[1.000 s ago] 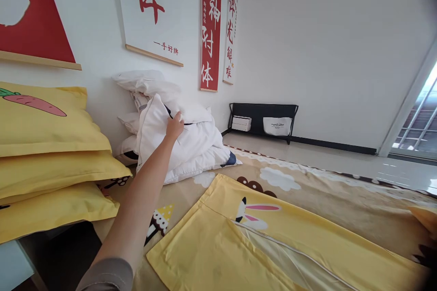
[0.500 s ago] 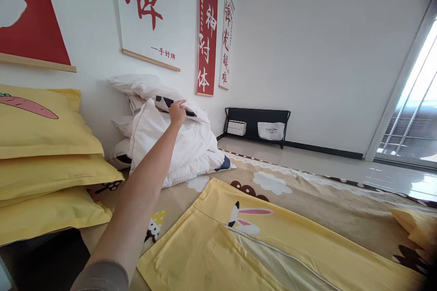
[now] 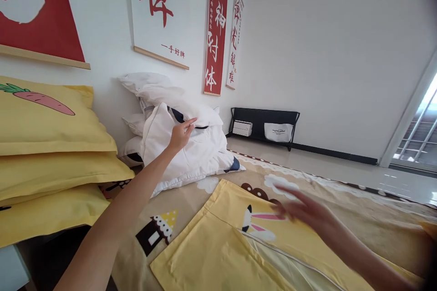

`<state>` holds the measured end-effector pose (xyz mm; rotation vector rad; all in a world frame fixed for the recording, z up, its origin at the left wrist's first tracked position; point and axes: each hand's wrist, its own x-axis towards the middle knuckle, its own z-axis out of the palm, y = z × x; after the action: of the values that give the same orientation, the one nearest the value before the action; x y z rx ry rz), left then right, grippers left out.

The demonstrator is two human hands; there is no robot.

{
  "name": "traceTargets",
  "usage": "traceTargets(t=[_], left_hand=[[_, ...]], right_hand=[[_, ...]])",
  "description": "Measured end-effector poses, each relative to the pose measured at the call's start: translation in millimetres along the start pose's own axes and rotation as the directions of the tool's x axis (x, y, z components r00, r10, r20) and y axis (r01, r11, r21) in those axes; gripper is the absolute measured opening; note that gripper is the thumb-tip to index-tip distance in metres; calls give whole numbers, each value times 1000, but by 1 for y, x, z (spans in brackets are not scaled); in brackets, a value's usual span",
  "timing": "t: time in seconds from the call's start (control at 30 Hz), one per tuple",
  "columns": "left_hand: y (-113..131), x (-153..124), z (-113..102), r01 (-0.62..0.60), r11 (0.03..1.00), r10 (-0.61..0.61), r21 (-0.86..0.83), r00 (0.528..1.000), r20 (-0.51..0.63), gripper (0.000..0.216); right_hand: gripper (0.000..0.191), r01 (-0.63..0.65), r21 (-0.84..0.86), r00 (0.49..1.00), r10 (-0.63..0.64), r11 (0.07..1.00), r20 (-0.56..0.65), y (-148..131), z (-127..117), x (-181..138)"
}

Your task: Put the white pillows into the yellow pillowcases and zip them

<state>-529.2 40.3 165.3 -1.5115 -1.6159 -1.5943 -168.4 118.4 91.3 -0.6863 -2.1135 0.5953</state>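
White pillows (image 3: 159, 134): plump, stacked | Yellow pillowcase (image 3: 211, 245): flat, creased cloth

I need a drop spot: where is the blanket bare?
Bare blanket runs between the yellow cover and the pale floor, narrower between cover and white pillows. Crowded: the left, with stacked yellow pillows beside the white ones; the right hand crosses in front of the cover.
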Motion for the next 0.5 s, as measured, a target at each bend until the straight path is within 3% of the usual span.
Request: traceTargets(t=[0.07, 0.13, 0.17, 0.23, 0.3, 0.4, 0.47, 0.5], left_hand=[[-1, -4, -2, -3, 1000, 3, 9, 1000, 19, 32], [-1, -10, -3, -19, 1000, 19, 12, 1000, 15, 30], [-2, -14, -4, -23, 1000, 23, 9, 1000, 7, 29], [-4, -23, -6, -2, 1000, 2, -13, 1000, -11, 29], [-11, -31, -9, 26, 998, -27, -62, 1000, -10, 32], [-26, -42, -11, -44, 994, 41, -99, 999, -33, 33], [-39, -44, -9, -167, 986, 167, 19, 984, -59, 28], [-46, -42, -6, -231, 964, 235, 131, 972, -20, 27]], right_hand=[[50, 36, 77, 995, -43, 996, 89, -23, 42, 64], [81, 29, 241, 962, -92, 970, 258, -53, 87, 120], [92, 17, 306, 952, -109, 952, 285, -69, 108, 142], [97, 18, 269, 962, -90, 963, 259, -97, 141, 171], [88, 70, 143, 979, -95, 987, 179, -117, 161, 182], [54, 164, -60, 986, -161, 985, 50, -128, 168, 182], [31, 195, -144, 980, -198, 970, -6, -126, 163, 182], [26, 208, -160, 976, -214, 965, -25, -124, 159, 184]])
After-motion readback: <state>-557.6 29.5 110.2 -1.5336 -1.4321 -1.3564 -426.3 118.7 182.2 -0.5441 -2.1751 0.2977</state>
